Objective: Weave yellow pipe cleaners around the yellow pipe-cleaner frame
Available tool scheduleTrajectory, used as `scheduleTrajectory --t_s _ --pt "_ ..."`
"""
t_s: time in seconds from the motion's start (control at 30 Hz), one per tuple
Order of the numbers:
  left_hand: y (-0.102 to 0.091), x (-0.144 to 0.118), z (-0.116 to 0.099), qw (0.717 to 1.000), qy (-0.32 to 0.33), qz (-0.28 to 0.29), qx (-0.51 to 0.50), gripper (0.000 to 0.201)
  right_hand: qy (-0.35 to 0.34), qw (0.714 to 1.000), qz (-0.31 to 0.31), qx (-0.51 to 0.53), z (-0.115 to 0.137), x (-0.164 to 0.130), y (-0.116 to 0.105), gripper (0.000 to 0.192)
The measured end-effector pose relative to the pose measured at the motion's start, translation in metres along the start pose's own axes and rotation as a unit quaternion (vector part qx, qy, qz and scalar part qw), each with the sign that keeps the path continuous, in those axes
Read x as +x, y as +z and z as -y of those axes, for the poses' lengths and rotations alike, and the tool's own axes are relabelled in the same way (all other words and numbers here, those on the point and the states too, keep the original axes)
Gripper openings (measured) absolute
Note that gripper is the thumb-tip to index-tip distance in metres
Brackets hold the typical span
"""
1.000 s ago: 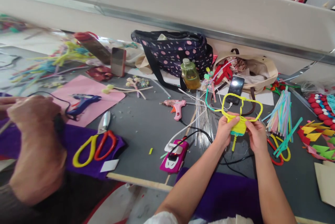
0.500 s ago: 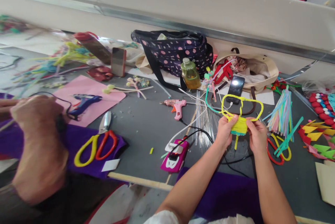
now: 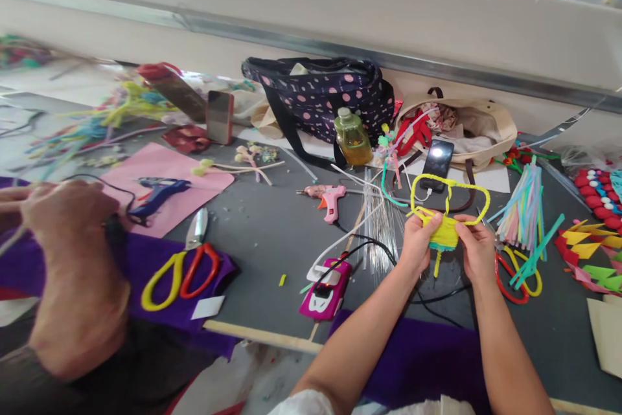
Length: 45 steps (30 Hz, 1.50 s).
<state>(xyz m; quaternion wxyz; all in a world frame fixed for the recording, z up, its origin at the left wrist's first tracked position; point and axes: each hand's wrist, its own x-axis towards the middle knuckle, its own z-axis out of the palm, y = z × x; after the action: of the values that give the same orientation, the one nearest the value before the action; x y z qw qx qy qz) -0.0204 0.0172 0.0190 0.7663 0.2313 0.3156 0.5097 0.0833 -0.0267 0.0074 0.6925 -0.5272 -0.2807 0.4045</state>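
Observation:
My left hand [image 3: 416,245] and my right hand [image 3: 477,248] both pinch a yellow pipe-cleaner craft piece [image 3: 443,231] held just above the grey table [image 3: 272,227]. Its woven yellow body has a teal lower edge and a short yellow stem hanging down. Two yellow loops [image 3: 449,190] rise from it like wings, in front of a black phone [image 3: 438,160] with a lit screen. My left thumb sits on the body's left side, my right fingers on its right side.
A co-worker's hand [image 3: 63,221] works at the left near yellow-and-red scissors [image 3: 181,269] and a blue glue gun [image 3: 155,189]. A pink glue gun [image 3: 326,195], pink power bank [image 3: 325,289], polka-dot bag [image 3: 321,94], bottle [image 3: 352,137], pipe-cleaner bundle [image 3: 522,211] and red-yellow scissors [image 3: 516,276] surround my hands.
My hands and the yellow piece have stayed almost in place, with only small finger shifts. The co-worker's hand at the left has moved slightly.

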Motion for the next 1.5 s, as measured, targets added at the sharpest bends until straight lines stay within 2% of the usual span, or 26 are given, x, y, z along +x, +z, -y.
scheduleTrajectory --t_s 0.23,0.33,0.53,0.8,1.0,1.1,1.2,1.37,1.5 --pt "0.0024 -0.0045 -0.0041 1.0 -0.011 0.02 0.016 0.033 0.006 1.0 -0.005 -0.016 -0.0008 -0.0004 -0.0005 0.022" --pt "0.0028 -0.0052 -0.0049 0.999 -0.013 0.028 0.019 0.032 0.023 1.0 -0.009 0.01 -0.0006 0.0 -0.0003 0.024" --pt "0.0024 -0.0036 -0.0035 1.0 -0.01 0.025 0.009 0.031 0.057 0.997 0.025 0.037 0.0001 0.0002 0.001 0.027" --pt "0.0018 -0.001 -0.0044 0.999 -0.041 0.01 -0.006 0.03 0.038 0.999 -0.03 0.013 -0.0034 0.0027 -0.0032 0.023" --pt "0.0007 0.0006 -0.0051 1.0 -0.025 0.002 -0.009 0.028 0.059 0.998 0.003 0.018 -0.0008 0.0027 -0.0022 0.022" --pt "-0.0003 0.001 -0.0039 1.0 -0.01 -0.002 -0.006 0.028 0.046 0.999 -0.015 0.011 -0.0008 0.003 -0.0023 0.02" --pt "-0.0006 0.0009 -0.0033 1.0 -0.019 0.005 -0.003 0.028 0.06 0.998 -0.019 0.022 -0.0002 0.0039 -0.0033 0.022" --pt "0.0009 -0.0005 -0.0053 0.999 -0.029 0.019 -0.006 0.028 0.105 0.993 0.022 0.041 0.0023 0.0016 -0.0012 0.026" --pt "0.0003 0.0008 -0.0046 0.999 -0.05 0.02 0.002 0.031 0.084 0.996 -0.004 0.024 0.0005 0.0003 0.0005 0.024"
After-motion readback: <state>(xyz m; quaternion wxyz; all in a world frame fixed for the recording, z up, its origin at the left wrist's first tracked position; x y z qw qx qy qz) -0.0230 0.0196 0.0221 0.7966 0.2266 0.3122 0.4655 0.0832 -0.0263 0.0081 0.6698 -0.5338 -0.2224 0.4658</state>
